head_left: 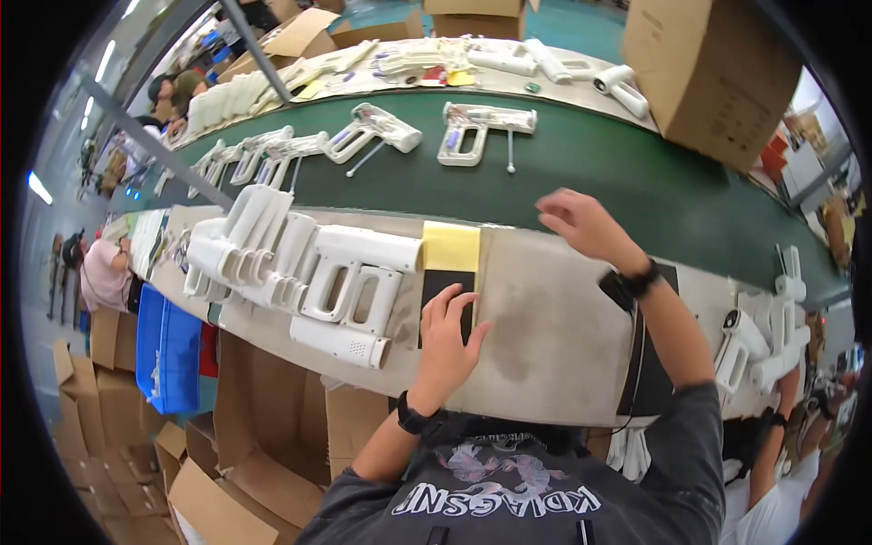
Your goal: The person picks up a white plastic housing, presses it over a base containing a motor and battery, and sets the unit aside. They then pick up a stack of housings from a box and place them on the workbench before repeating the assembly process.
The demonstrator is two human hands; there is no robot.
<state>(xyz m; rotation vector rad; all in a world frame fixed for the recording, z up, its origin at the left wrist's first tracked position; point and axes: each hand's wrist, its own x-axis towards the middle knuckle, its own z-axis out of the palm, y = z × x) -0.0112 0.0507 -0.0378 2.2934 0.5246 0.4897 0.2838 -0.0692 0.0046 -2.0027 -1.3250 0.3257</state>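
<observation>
My left hand (450, 341) rests over a black mat (438, 283) on the workbench, fingers spread and nothing in them. Just left of it lie white pistol-shaped plastic housings (350, 282), with several more stacked beside them. My right hand (586, 222) hovers at the near edge of the green conveyor belt (436, 195); its fingers are loosely bent and apart, with nothing visible in them. Beyond that hand, on the belt, lies an opened white pistol-shaped unit (477, 132) with its inner parts showing and a thin rod sticking out. A yellow sheet (451, 245) lies above the black mat.
More opened units (372, 136) sit on the belt to the left. Housings and parts crowd the far ledge (509, 59). A big cardboard box (708, 77) stands far right. Below the bench are a blue bin (168, 350) and cardboard boxes (272, 400). A co-worker's arm (772, 445) is at right.
</observation>
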